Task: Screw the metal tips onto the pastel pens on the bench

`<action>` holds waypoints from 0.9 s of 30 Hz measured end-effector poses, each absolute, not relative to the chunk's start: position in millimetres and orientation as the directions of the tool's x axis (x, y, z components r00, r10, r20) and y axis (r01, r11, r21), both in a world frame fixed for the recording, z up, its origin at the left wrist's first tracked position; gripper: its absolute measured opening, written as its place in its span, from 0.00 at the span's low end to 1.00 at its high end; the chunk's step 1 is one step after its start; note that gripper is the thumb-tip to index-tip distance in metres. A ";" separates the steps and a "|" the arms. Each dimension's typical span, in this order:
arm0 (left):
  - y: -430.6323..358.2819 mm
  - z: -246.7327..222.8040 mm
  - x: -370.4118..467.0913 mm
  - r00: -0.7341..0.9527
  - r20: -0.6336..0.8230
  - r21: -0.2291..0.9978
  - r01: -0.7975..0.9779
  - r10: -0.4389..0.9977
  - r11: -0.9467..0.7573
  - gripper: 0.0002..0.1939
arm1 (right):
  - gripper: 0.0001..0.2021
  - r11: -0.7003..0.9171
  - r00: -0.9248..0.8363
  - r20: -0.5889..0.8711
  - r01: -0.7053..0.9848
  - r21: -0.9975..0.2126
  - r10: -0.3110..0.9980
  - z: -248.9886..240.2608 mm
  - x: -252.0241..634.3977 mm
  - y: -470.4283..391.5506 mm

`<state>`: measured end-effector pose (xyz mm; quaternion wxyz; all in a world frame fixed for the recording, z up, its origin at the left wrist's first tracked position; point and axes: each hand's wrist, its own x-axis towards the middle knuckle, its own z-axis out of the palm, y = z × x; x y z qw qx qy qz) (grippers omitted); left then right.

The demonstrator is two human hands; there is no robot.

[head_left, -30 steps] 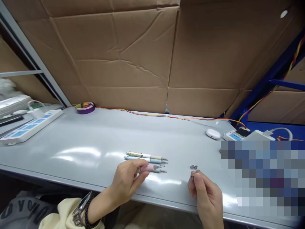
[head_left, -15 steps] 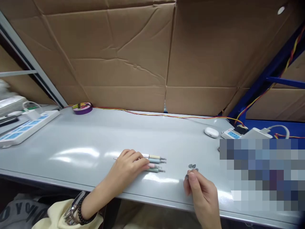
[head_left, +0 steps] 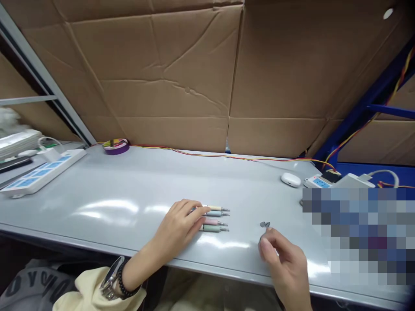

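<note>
Brown cardboard (head_left: pixel 162 99) backed the grey tabletop (head_left: pixel 145 177), w/ red-yellow wires (head_left: pixel 194 153) along its rear edge. L hand (head_left: pixel 180 224) lay over the rear ends of four pens, fingers bent & slightly apart; couldn't tell if it gripped any. Pens lay side by side, tips to the R: yellow pen (head_left: pixel 215 208) farthest, then blue pen (head_left: pixel 214 213), pink pen (head_left: pixel 212 222) & green pen (head_left: pixel 212 228) nearest. R hand (head_left: pixel 287 263) was narrow, thumb & forefinger drawn together near small grey pieces (head_left: pixel 265 224) on the table; contents hidden. White case (head_left: pixel 291 179) sat beyond.
</note>
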<state>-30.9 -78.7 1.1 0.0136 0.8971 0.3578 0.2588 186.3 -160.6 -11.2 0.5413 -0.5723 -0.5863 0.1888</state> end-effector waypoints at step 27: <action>-81.2 -6.7 -31.6 0.588 0.274 0.087 0.773 0.761 -0.629 0.22 | 0.23 -0.099 0.266 0.345 0.896 -0.432 0.900 -29.2 212.4 -138.3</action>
